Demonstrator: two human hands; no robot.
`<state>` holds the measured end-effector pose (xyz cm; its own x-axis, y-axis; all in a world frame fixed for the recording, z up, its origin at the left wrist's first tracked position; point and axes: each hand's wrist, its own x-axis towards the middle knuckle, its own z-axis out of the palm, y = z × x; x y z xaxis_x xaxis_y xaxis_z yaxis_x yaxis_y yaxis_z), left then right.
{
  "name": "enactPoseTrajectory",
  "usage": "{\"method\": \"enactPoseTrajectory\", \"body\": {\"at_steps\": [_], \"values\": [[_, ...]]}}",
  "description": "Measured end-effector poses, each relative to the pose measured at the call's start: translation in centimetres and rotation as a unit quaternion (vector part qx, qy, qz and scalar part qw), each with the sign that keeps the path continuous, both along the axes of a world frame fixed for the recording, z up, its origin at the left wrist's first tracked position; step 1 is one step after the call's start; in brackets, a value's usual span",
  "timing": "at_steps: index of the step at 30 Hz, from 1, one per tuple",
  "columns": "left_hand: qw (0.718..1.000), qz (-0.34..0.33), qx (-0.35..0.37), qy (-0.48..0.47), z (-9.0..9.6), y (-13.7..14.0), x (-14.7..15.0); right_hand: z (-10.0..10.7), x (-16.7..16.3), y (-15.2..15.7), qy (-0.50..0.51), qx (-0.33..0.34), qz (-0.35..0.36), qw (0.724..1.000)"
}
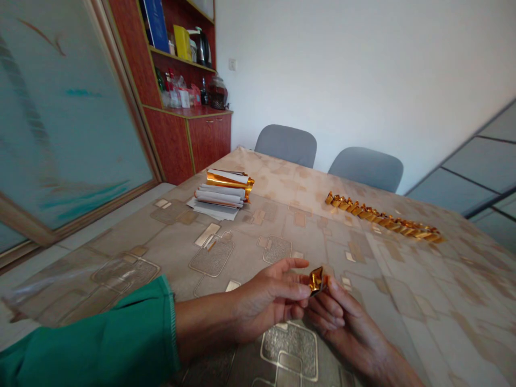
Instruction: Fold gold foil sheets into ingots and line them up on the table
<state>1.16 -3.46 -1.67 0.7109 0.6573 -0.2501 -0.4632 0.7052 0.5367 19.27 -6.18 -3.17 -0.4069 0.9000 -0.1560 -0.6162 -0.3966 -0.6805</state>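
Between my two hands, above the near part of the table, is a small folded piece of shiny gold foil paper [316, 280] with a hollow facing me. My left hand [268, 295] pinches its left side with thumb and fingers, the index finger stretched out above. From the right, my right hand [346, 317] grips the opposite end. A long row of folded gold foil pieces [382, 219] stands at the right on the table. Toward the back left lies a stack of gold and white paper sheets [221, 194], partly curled.
A patterned cloth covers the table [298, 215]. Two grey chairs [286, 144] stand at its far side by the white wall. A red cabinet [209, 141] with bottles, a kettle and a glass jar is at the back left, beside a sliding glass door [72, 107].
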Motion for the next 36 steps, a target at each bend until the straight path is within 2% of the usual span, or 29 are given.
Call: {"method": "enactPoseTrajectory", "body": {"at_steps": [8, 13, 20, 24, 27, 30, 33, 36], "values": [[0.999, 0.003, 0.018, -0.050, -1.0, -0.7, 0.9, -0.2, -0.4, -0.7, -0.022, 0.065, -0.060, 0.996], [0.997, 0.046, 0.004, -0.057, -1.2, -0.7, 1.1, -0.7, -0.6, -0.9, -0.084, 0.074, -0.048, 0.993], [0.996, 0.028, -0.015, -0.083, -0.7, -0.5, 0.6, -0.8, 0.0, -0.9, -0.134, 0.097, -0.031, 0.986], [0.994, 0.016, -0.030, -0.099, -0.4, -0.4, 0.4, -0.9, 0.4, -1.0, -0.135, 0.105, -0.037, 0.985], [0.993, 0.002, -0.028, -0.115, -0.3, -0.4, 0.3, -0.5, 0.3, -1.1, -0.109, 0.096, -0.008, 0.989], [0.995, -0.008, 0.003, -0.102, -0.3, -0.3, 0.2, -0.1, 0.3, -0.9, -0.045, 0.068, 0.045, 0.996], [0.995, -0.051, 0.072, -0.050, -0.2, 0.0, 0.1, -0.1, 0.3, -0.7, 0.017, 0.027, 0.085, 0.996], [0.988, -0.089, 0.125, -0.011, -0.1, 0.3, -0.1, -0.1, 0.2, -0.7, 0.023, 0.008, 0.100, 0.995]]}}
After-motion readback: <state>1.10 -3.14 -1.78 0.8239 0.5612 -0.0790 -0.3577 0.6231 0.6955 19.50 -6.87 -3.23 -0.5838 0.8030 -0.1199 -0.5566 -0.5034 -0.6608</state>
